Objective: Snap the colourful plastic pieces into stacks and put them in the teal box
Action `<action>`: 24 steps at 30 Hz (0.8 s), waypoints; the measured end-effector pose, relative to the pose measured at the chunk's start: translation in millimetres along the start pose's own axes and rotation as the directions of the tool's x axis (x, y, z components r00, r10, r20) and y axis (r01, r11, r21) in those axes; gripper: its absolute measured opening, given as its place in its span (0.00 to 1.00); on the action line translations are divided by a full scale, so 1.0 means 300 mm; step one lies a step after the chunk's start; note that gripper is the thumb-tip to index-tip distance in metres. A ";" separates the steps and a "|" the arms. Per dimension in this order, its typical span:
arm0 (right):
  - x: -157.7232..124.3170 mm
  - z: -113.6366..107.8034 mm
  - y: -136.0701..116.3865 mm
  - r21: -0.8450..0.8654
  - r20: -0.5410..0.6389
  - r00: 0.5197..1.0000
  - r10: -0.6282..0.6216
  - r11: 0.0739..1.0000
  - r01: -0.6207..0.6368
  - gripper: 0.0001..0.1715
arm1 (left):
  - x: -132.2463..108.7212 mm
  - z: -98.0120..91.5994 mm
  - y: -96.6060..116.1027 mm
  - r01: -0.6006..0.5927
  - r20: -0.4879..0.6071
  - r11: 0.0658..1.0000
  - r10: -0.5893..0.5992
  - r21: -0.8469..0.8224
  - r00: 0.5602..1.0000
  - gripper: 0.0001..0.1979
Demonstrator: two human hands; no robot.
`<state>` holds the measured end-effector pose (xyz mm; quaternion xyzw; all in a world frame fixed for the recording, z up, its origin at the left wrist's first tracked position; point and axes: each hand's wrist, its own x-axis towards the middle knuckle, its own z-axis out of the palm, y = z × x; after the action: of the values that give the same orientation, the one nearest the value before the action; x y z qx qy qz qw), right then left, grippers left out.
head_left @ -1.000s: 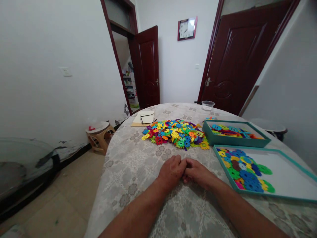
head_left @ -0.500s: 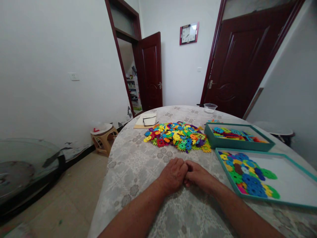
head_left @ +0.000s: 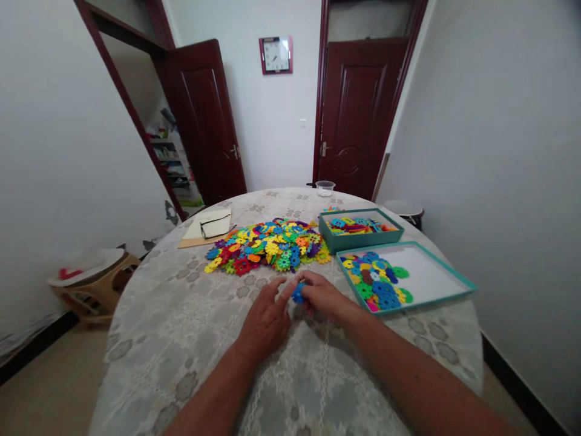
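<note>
My right hand [head_left: 320, 295] pinches a small blue toothed plastic disc [head_left: 298, 293] just above the tablecloth. Beside it, my left hand [head_left: 267, 312] has its fingers apart, its index finger reaching to the disc; whether it presses on it I cannot tell. Beyond both hands lies a heap of colourful gear-like plastic discs [head_left: 272, 245]. To the right, a shallow teal-edged box lid [head_left: 436, 272] holds several more discs, grouped on its left side. Behind the lid, a teal box [head_left: 354, 241] contains further colourful pieces.
A notepad [head_left: 200, 227] with black-framed glasses [head_left: 215, 227] lies at the table's far left. A clear plastic bowl [head_left: 325, 188] stands at the back edge. The round table has a patterned grey cloth [head_left: 172, 327]. A wooden stool [head_left: 102, 287] is on the floor to the left.
My hands, clasped together before, have come apart, and the blue disc now shows in the right fingers. The whole view has turned to the right.
</note>
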<state>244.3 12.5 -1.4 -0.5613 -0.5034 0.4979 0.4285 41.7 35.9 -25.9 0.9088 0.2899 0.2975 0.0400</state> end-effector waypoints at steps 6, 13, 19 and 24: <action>-0.013 -0.209 -0.091 -0.614 -0.366 0.834 -0.413 0.780 0.117 0.22 | 0.016 -0.025 -0.009 0.103 -0.005 0.994 -0.103 0.024 0.995 0.35; -0.001 -0.386 -0.013 -0.844 -0.505 0.630 -0.591 0.491 -0.216 0.25 | 0.011 0.000 -0.029 0.119 -0.044 0.992 -0.117 0.051 0.992 0.34; 0.028 -0.226 0.032 -0.931 -0.195 0.537 -0.821 0.327 0.163 0.21 | 0.004 0.002 -0.029 0.145 -0.142 0.989 -0.138 0.037 0.980 0.33; 0.001 0.018 0.091 -0.812 0.127 0.598 -0.791 0.264 0.521 0.22 | -0.002 -0.017 -0.051 0.233 -0.246 0.972 -0.224 0.006 0.943 0.28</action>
<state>242.8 9.4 -28.8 -0.4901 -0.7801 -0.0990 0.3761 30.7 47.8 -25.8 0.8261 0.4012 0.3950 0.0225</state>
